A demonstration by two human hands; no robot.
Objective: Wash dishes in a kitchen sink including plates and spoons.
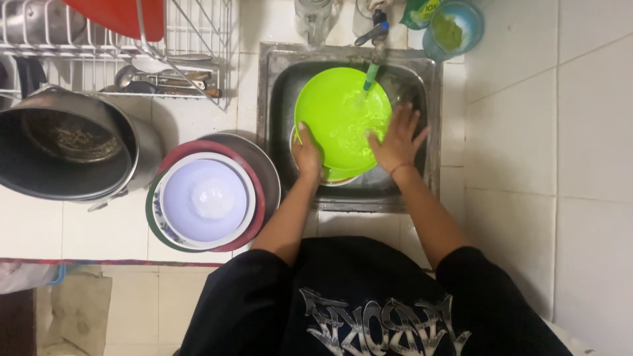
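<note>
Centre top of the frame, the round lime-green plastic plate (339, 118) tilts over the steel sink (280, 99). Left hand (307, 155) pinches its rim; right hand (397, 140) lies flat, fingers spread. Seemingly soapy, it could slip onto the dish beneath.

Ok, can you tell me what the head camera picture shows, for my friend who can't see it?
A person rinses a round bright green plastic plate under a running tap in a small metal sink: the left hand holds its edge, the right hand rubs its surface. Beside the sink sit stacked round bowls and a big metal pot.
</note>
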